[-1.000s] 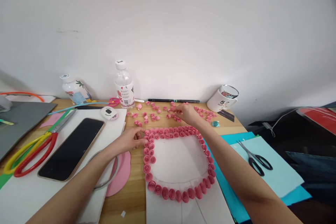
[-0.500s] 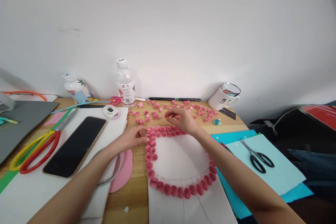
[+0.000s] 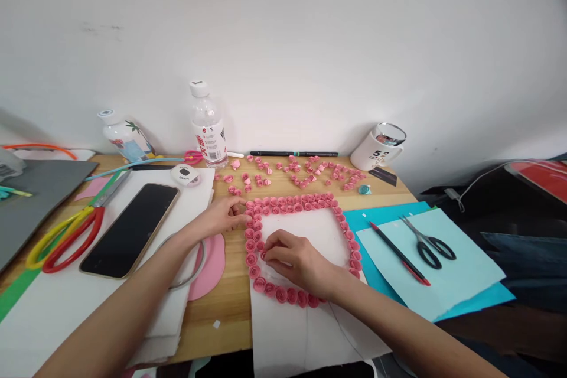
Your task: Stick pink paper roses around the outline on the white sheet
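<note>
A white paper sheet (image 3: 283,331) bears a closed outline of rolled pink paper roses (image 3: 282,294), with a second inner row along the top and part of the left side. My right hand (image 3: 299,257) is over the left inside of the outline, its thumb and fingertips pinched on a small pink paper rose (image 3: 264,254) beside the left column. At the upper left corner my left hand (image 3: 224,216) rests with thumb and forefinger apart, touching the outer edge of the roses. Loose pink roses (image 3: 296,179) lie scattered behind the sheet.
Left are a phone (image 3: 130,230), red-and-yellow scissors (image 3: 73,236) and a correction tape (image 3: 183,175). A bottle (image 3: 210,142) and a mug (image 3: 376,147) stand by the wall. On the right, black-handled scissors (image 3: 429,248) and a red-and-black pencil (image 3: 398,253) lie on blue paper (image 3: 469,283).
My right hand has moved from the loose roses at the back, toward me and down to the left inside of the outline. My left hand has stayed at the corner. The view has shifted slightly.
</note>
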A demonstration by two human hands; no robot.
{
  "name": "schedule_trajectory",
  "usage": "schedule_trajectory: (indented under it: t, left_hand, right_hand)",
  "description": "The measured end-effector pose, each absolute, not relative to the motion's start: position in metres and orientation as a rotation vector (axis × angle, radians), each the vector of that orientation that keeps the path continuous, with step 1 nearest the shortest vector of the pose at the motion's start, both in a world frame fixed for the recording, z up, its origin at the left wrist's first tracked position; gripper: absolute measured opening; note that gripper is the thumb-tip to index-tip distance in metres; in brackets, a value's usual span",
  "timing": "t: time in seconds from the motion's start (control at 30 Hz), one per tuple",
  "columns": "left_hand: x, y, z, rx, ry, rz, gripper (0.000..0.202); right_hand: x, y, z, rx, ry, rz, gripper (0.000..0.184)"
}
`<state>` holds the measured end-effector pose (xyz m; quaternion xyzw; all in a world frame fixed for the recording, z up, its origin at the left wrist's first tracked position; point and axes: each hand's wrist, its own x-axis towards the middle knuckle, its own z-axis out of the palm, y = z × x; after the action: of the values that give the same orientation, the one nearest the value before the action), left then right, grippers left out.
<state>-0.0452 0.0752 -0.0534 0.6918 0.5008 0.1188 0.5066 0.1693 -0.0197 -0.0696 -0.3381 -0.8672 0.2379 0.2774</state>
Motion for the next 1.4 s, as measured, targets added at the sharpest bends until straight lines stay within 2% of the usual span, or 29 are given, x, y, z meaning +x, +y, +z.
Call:
schedule_trajectory:
  t: [0.17,0.8,1.13,1.4]
  left_hand:
    - [-0.045,0.074,-0.051,1.672,1.21,0.288,0.052]
    - [-0.047,0.077,-0.056,1.675,1.204,0.293,0.058]
    - [-0.048,0.077,-0.058,1.759,1.216,0.282,0.053]
    - [-0.048,0.078,-0.057,1.81,1.25,0.255,0.053]
  right_hand:
    - [0.163,-0.022,-0.07,-0.891,-2.444,0.472,0.019]
    - [0.161,-0.027,-0.064,-0.859,-2.697,0.169,0.023]
    - [0.159,-0.029,-0.066,-0.826,-2.753,0.11,0.024]
    - [0.163,-0.026,-0.06,-0.871,-2.804,0.278,0.018]
